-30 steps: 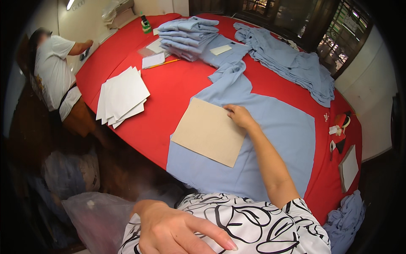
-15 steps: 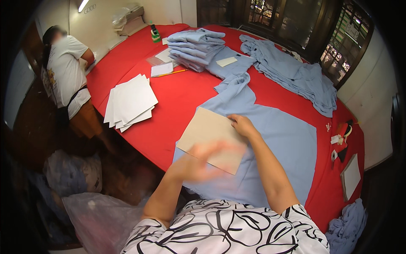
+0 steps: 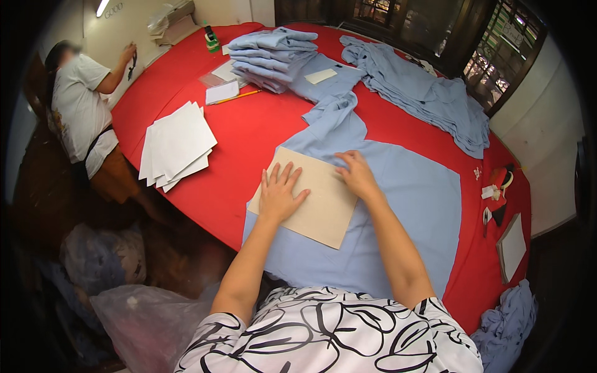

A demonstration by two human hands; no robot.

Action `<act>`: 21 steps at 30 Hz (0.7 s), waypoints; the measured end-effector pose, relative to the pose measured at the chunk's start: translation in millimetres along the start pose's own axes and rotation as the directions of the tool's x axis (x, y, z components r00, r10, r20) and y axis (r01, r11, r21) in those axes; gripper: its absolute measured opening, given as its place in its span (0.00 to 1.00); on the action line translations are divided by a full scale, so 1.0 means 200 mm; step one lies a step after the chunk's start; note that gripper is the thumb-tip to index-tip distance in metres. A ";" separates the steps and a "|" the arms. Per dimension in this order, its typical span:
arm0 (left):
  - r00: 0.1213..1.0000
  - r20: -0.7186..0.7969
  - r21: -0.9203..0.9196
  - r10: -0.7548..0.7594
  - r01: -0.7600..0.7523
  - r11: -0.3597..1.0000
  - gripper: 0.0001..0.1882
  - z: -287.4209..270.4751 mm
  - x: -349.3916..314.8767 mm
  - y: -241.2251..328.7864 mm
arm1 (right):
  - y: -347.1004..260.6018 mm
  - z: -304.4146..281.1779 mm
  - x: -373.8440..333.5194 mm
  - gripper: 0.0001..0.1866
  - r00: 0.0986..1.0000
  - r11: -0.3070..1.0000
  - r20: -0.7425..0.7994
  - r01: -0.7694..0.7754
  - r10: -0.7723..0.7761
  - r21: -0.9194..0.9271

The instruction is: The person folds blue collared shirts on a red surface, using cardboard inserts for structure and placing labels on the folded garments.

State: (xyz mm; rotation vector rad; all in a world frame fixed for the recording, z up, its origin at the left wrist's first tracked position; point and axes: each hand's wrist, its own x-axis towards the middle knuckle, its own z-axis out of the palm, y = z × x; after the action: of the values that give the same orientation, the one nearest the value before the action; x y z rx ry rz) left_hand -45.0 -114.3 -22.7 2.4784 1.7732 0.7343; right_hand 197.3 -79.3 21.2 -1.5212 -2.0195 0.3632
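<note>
A beige cardboard sheet (image 3: 323,208) lies tilted on a spread light-blue garment (image 3: 413,193), which covers the near part of the red-covered table. My left hand (image 3: 280,194) rests flat on the left part of the card, fingers spread. At the card's upper right edge is my right hand (image 3: 357,175), its fingers bent, with a gap between forefinger and thumb; nothing shows between them. Beyond the card, a bunched, narrow part of the garment (image 3: 336,112) reaches toward the folded stack.
Folded blue garments (image 3: 270,59) are stacked at the back, with more blue garments (image 3: 423,93) laid at the far right. White sheets (image 3: 177,146) lie left, near a notepad (image 3: 222,92) and pencil (image 3: 239,97). Small tools (image 3: 494,202) sit right. Another person (image 3: 84,105) stands far left.
My left hand, blurred over the card's near side before, has come down flat on its left part. My right hand stays by the card's edge. The other person's hand has risen.
</note>
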 end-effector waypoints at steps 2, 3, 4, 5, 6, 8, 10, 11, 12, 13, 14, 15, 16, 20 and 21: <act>1.000 0.003 0.001 -0.019 0.019 1.000 0.34 0.00 -0.01 -0.01 | 0.03 -0.12 -0.14 0.17 0.993 0.997 -0.108 -0.061 0.055 -0.049; 1.000 0.004 -0.003 -0.020 0.020 1.000 0.33 -0.01 -0.01 -0.01 | 0.14 -0.17 -0.25 0.17 0.972 0.986 -0.210 -0.128 0.105 -0.102; 1.000 0.004 -0.007 -0.019 0.019 1.000 0.33 -0.01 -0.01 0.00 | 0.29 -0.23 -0.38 0.17 0.939 0.968 -0.313 -0.199 0.145 -0.149; 1.000 0.012 -0.002 -0.021 0.021 1.000 0.33 -0.01 -0.01 0.01 | 0.46 -0.30 -0.52 0.16 0.904 0.929 -0.389 -0.284 0.177 -0.236; 1.000 0.019 0.003 -0.024 0.024 1.000 0.33 -0.01 0.00 0.01 | 0.61 -0.38 -0.69 0.18 0.872 0.871 -0.430 -0.384 0.233 -0.306; 0.999 0.030 0.006 -0.030 0.030 1.000 0.33 -0.02 0.00 0.02 | 0.73 -0.55 -0.99 0.21 0.751 0.624 -0.524 -0.643 0.401 -0.444; 0.999 0.041 -0.003 -0.032 0.032 0.999 0.34 -0.01 0.01 0.02 | 0.73 -0.68 -1.23 0.24 0.643 0.484 -0.505 -0.766 0.575 -0.424; 0.998 0.042 0.005 -0.041 0.041 0.999 0.34 0.00 0.01 0.02 | 0.72 -0.71 -1.31 0.26 0.571 0.402 -0.497 -0.818 0.653 -0.412; 0.998 0.043 0.010 -0.046 0.045 0.999 0.34 0.01 0.01 0.02 | 0.71 -0.71 -1.37 0.27 0.562 0.383 -0.496 -0.822 0.662 -0.421; 0.998 0.045 0.014 -0.051 0.050 0.999 0.34 0.03 0.01 0.02 | 0.70 -0.71 -1.42 0.28 0.553 0.363 -0.495 -0.826 0.670 -0.432; 0.997 0.061 0.007 -0.047 0.047 0.999 0.34 0.02 0.02 0.01 | 0.69 -0.70 -1.45 0.29 0.545 0.347 -0.490 -0.829 0.680 -0.439; 0.995 0.082 0.015 -0.047 0.046 0.999 0.34 0.01 0.02 0.01 | 0.68 -0.69 -1.44 0.29 0.536 0.341 -0.497 -0.835 0.683 -0.431; 0.993 0.103 0.025 -0.048 0.046 0.999 0.35 -0.01 0.02 0.02 | 0.69 -0.68 -1.42 0.29 0.528 0.336 -0.503 -0.841 0.685 -0.424; 0.991 0.132 -0.021 -0.040 0.043 0.999 0.34 -0.02 0.02 0.01 | 0.71 -0.67 -1.42 0.28 0.510 0.341 -0.535 -0.856 0.674 -0.388; 0.991 0.130 -0.036 -0.036 0.041 0.998 0.34 -0.02 0.02 0.00 | 0.74 -0.66 -1.44 0.28 0.512 0.341 -0.545 -0.856 0.664 -0.389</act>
State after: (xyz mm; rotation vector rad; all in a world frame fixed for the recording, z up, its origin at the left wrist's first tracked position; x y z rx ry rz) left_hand -44.9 -111.3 -17.5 2.3997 1.7403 0.5858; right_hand 444.1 -320.1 -33.6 -2.7626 -1.0179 -0.2528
